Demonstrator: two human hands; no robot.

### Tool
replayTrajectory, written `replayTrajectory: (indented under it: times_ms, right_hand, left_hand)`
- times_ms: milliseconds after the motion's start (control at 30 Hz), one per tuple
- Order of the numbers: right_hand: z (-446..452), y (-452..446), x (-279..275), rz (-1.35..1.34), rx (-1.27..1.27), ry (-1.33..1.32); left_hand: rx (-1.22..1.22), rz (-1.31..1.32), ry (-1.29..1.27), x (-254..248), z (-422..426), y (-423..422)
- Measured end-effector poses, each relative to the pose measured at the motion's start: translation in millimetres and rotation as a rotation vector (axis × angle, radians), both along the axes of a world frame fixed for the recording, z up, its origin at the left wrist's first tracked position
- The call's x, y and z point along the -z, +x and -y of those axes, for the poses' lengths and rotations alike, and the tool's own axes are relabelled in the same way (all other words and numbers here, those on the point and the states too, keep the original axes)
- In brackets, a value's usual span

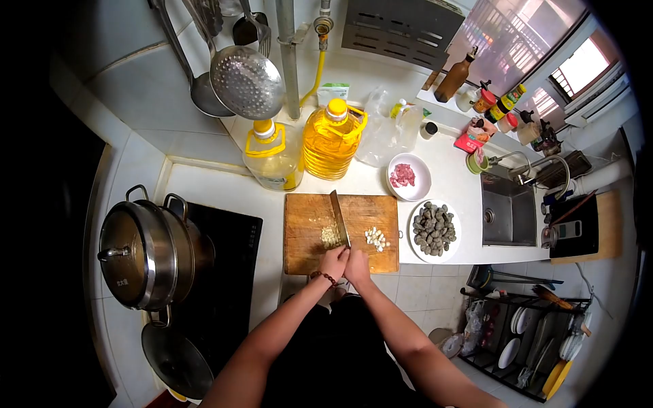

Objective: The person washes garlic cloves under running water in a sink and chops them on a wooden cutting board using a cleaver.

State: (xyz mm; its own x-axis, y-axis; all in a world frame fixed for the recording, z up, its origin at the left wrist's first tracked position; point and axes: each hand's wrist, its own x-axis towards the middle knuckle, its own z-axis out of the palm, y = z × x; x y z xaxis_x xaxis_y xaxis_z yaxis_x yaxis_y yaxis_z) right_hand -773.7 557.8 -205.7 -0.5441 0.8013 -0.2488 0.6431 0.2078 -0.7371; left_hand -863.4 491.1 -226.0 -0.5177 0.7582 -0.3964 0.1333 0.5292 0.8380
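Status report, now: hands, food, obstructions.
Left hand and right hand together at knife's near end. Minced pile left of blade, larger pieces right. Blade unobstructed.

The head view looks from the wearer's head, steeply down and forward past their black clothing [326, 353]—within arm's reach of the brown rectangular wooden cutting board [303, 217] near mid-frame. Its wide, bowed field—dark-edged—spans from the black glass cooktop [235, 248] at left to the rectangular stainless-steel sink [507, 197] at right.
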Motion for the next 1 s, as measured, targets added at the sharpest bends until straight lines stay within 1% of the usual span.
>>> replayTrajectory:
  times_ms: [67, 133, 233, 267, 333, 400, 467, 533, 633, 700, 733, 833, 933, 1000]
  right_hand:
    - [1, -1, 13, 0.019, -0.007, 0.013]
    - [4, -1, 27, 0.03, 0.013, 0.097]
    - [4, -3, 30, 0.066, -0.005, 0.119]
    - [-1, -7, 24, 0.059, -0.006, 0.128]
    - [1, -2, 13, 0.005, 0.008, 0.049]
    - [0, 1, 2, -0.006, 0.009, 0.032]
    - [-1, 0, 3, -0.022, 0.011, 0.016]
    - [1, 0, 18, -0.012, 0.009, 0.084]
    - [5, 1, 23, 0.01, -0.001, 0.065]
    - [2, 3, 25, 0.01, -0.007, 0.05]
    - [0, 2, 25, 0.006, -0.016, 0.036]
    - [0, 4, -1, -0.027, 0.023, 0.0]
    - [1, 6, 6, -0.002, 0.027, 0.045]
    - [3, 5, 10, -0.013, 0.039, 0.041]
  left_hand:
    - [-0.004, 0.001, -0.008, 5, 0, -1]
    - [-0.006, 0.006, -0.017, 4, 2, 0]
    - [0.003, -0.016, -0.032, -1, 2, -2]
    - [0.017, -0.028, -0.042, -11, -3, -6]
    - [0.034, -0.032, -0.062, -19, -2, -4]
    - [0.002, -0.041, 0.009, -17, -2, 0]
    - [0.016, -0.051, -0.009, 0, -3, 0]
    - [0.029, -0.059, -0.029, 13, -3, 1]
    - [0.014, 0.006, 0.009, 26, 4, 5]
    - [0.0, -0.008, 0.023, 18, -1, 2]
    - [0.016, -0.041, -0.011, 13, -1, 3]
    - [-0.005, 0.016, 0.007, -8, -1, 5]
    - [0.043, -0.052, -0.012, -8, -3, 4]
    - [0.041, -0.055, -0.011, 5, -2, 6]
